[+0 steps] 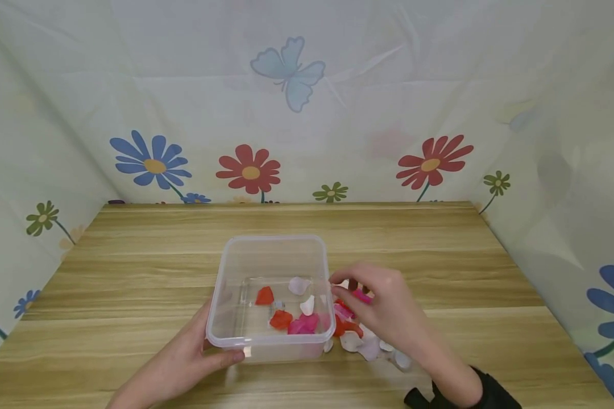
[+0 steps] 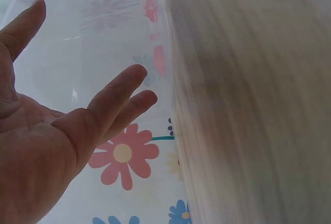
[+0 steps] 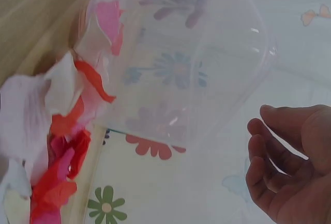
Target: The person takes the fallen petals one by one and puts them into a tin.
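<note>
Clear plastic tub [image 1: 266, 341] on the bench [image 1: 153, 261], squarish, rounded corners, pale see-through rim. I see a few petals [image 1: 303, 324] in it: two orange-red, one magenta, one white, one pale lilac, mostly toward the right and near side. A small greyish mark shows at its base, too blurred for me to read.

My left hand [image 1: 189, 352] is at the tub's near left corner, thumb laid against the near wall, fingers spread along the left side, fairly straight, not clenched.

My right hand [image 1: 381, 295] is just beside the tub's right rim, released: fingers loosely bent, a gap between thumb and forefinger. Under and near it, right of the tub, lies a loose pile [image 1: 370, 346] of more petals in red, magenta, white and lilac. Dark sleeve [image 1: 491, 392] on the right wrist. White cloth [image 1: 358, 119] with flowers and a butterfly stands behind.
</note>
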`<action>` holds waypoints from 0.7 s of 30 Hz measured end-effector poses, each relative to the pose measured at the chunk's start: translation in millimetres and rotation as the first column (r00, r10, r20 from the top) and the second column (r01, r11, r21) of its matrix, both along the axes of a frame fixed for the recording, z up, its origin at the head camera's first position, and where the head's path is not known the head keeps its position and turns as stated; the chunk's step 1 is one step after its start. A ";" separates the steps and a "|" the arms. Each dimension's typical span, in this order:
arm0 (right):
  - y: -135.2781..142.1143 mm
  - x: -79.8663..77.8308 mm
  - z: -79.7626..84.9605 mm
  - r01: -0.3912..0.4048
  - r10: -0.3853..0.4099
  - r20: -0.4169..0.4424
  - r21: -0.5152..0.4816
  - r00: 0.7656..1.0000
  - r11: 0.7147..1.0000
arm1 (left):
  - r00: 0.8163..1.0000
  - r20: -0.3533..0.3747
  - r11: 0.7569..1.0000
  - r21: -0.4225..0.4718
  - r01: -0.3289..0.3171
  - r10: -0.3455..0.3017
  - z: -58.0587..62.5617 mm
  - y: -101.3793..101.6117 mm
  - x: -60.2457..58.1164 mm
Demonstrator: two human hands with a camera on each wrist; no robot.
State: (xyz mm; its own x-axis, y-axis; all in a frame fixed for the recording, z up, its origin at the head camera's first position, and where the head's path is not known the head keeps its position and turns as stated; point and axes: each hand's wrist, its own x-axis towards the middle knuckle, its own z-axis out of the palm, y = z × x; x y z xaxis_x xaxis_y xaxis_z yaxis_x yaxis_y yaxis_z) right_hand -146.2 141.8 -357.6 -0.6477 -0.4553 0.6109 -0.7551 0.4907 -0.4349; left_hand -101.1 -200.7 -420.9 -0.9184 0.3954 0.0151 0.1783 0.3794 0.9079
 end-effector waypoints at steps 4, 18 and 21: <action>9.4 -4.0 0.8 0.084 -0.085 0.007 0.061 0.996 0.995 | 1.000 -0.002 1.000 0.003 0.000 0.000 -0.2 -0.1 0.0; 30.8 -11.6 -9.5 0.217 -0.362 0.277 0.440 0.890 0.871 | 1.000 0.002 1.000 -0.016 -0.008 0.008 -0.8 -1.4 0.1; 34.6 -13.8 -12.9 0.178 -0.384 0.332 0.511 0.862 0.841 | 1.000 0.002 1.000 -0.015 -0.006 0.006 -0.2 -1.1 0.1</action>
State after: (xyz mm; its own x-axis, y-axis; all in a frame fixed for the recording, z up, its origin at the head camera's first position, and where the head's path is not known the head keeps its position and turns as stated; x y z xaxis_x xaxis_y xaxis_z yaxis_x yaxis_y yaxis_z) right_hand -160.0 176.4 -370.5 -0.9295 -0.3669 0.0368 -0.3564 0.8682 -0.3453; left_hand -101.0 -201.8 -421.1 -0.9208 0.3899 0.0069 0.1738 0.3943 0.9024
